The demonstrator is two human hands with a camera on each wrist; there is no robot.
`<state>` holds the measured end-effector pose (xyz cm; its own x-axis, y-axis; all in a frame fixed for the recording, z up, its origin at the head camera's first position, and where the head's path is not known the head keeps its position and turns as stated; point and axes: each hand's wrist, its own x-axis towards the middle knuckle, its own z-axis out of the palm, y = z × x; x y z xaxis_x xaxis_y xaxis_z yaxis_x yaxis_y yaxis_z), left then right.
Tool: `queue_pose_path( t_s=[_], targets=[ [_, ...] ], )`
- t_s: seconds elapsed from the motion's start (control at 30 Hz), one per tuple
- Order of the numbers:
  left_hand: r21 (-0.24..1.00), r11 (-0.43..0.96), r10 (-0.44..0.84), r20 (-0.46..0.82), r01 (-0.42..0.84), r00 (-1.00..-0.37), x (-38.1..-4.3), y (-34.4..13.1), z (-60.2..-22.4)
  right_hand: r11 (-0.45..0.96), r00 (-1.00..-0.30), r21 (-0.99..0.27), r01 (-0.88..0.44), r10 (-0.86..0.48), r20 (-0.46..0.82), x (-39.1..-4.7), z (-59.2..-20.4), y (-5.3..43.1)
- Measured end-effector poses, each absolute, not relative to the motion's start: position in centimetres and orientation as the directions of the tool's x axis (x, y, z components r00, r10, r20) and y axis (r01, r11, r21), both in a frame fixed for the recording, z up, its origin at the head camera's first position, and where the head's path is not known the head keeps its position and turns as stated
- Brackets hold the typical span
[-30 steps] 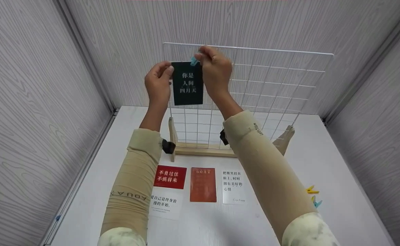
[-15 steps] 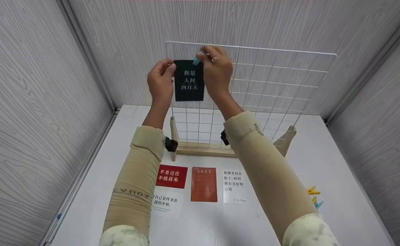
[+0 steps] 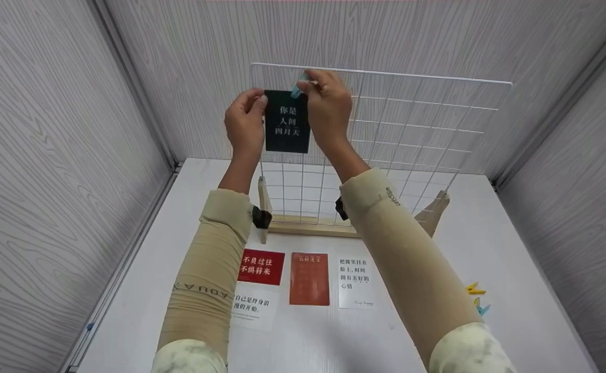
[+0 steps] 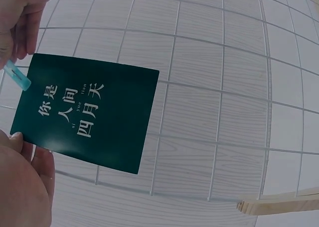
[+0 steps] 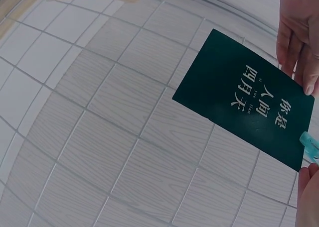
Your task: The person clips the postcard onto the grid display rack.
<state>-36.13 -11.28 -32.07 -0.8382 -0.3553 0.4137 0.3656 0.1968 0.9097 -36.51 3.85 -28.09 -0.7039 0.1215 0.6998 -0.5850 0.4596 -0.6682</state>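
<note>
A dark green card (image 3: pixel 287 124) with white Chinese characters hangs upright against the white wire grid (image 3: pixel 412 109), near its upper left. My left hand (image 3: pixel 246 122) pinches the card's upper left corner between thumb and fingers. At the top edge, my right hand (image 3: pixel 330 103) pinches a light blue clothespin (image 3: pixel 296 92), whose tip overlaps the card. In the left wrist view the clothespin (image 4: pixel 18 76) lies over the card's top edge. The right wrist view shows the same clothespin (image 5: pixel 310 143) at that edge, partly cut off by the frame.
Wooden feet (image 3: pixel 432 213) and a wooden bar (image 3: pixel 313 228) support the grid on the white table (image 3: pixel 323 347). Nearer lie a red card (image 3: pixel 262 267), an orange-red card (image 3: pixel 309 280) and two white cards (image 3: pixel 356 287). Yellow and blue clothespins (image 3: pixel 475 288) lie at the right.
Over the second, both hands and the green card shift slightly up and right in the head view, as does the grid. The hold on card and clothespin stays the same.
</note>
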Motion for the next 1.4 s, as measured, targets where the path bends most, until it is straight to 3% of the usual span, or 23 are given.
queue_pose_path(
  t_s=[0.8, 1.17, 1.4],
  targets=[
    [0.908, 0.235, -0.357, 0.412, 0.346, -0.838, -36.3, -11.3, -32.1, 0.554, -0.762, -0.663, -0.503, 0.078, 0.643, -35.9, -28.0, 4.3],
    [0.895, 0.265, -0.356, 0.436, 0.358, -0.826, -36.2, -11.5, -32.3, 0.569, -0.698, -0.587, -0.575, 0.032, 0.715, -34.8, -29.2, 6.3],
    [0.880, 0.300, -0.348, 0.461, 0.369, -0.816, -35.7, -11.8, -32.4, 0.487, -0.594, -0.516, -0.705, -0.007, 0.804, -33.6, -31.1, 9.0]
  ],
)
